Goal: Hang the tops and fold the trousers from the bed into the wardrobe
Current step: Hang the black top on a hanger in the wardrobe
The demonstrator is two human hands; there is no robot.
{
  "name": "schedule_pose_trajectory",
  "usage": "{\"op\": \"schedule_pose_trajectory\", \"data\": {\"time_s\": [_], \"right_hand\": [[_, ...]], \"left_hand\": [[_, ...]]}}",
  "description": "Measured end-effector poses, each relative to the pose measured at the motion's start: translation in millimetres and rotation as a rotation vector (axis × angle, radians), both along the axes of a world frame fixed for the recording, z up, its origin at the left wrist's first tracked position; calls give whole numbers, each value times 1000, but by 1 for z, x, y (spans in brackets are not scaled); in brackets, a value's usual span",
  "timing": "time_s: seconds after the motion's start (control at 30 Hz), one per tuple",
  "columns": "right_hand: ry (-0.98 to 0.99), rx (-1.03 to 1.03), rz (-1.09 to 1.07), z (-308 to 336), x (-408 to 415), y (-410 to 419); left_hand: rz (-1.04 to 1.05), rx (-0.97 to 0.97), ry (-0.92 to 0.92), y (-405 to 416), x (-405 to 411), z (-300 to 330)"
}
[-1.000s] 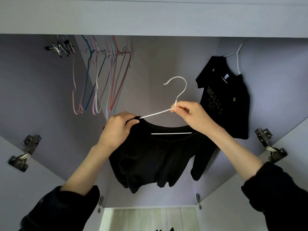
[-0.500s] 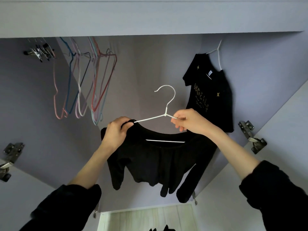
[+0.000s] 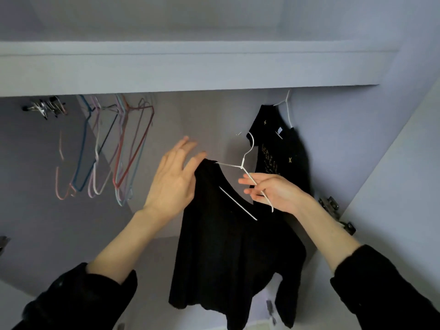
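Observation:
A black top [image 3: 228,246] hangs on a white wire hanger [image 3: 242,163] inside the wardrobe, tilted so its left shoulder is high. My right hand [image 3: 273,191] pinches the hanger's right arm, which lies bare of the top. My left hand [image 3: 173,179] is spread with straight fingers beside the top's left shoulder, touching its edge. The hanger's hook [image 3: 250,141] points up, below the rail, which is hidden behind the shelf board.
Another black top with gold print [image 3: 285,158] hangs at the right on a white hanger. Several coloured empty hangers [image 3: 114,151] and metal clips [image 3: 46,108] hang at the left. A shelf board [image 3: 190,70] runs overhead. A door hinge [image 3: 338,215] sits at the right.
My left hand has let go of the top's shoulder and spread out. The hanger has tilted and turned, its right arm now bare in my right hand. The view has swung upward.

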State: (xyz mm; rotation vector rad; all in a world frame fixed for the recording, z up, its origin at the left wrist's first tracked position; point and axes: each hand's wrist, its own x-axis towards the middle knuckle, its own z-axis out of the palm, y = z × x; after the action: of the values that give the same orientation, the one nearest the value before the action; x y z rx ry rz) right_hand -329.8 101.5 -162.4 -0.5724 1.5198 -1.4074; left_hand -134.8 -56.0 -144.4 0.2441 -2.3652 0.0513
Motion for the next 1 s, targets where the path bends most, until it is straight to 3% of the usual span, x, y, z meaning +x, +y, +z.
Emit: {"op": "schedule_pose_trajectory", "data": {"time_s": [0.13,0.3,0.4,0.7,1.0], "right_hand": [[-107,-95,-57,2,-11,-10],[-118,-168,-103,6,-33,-20],[-111,-210,-132,15,-52,-27],[-16,-298,-258,50,-94,-55],[47,-234,-328,64,-120,-77]], "left_hand": [[-1,-217,86,17,-18,42],[294,-337,127,14,-40,59],[365,-376,146,10,-46,57],[377,-512,219,-6,-50,52],[380,-548,239,-12,-55,52]]}}
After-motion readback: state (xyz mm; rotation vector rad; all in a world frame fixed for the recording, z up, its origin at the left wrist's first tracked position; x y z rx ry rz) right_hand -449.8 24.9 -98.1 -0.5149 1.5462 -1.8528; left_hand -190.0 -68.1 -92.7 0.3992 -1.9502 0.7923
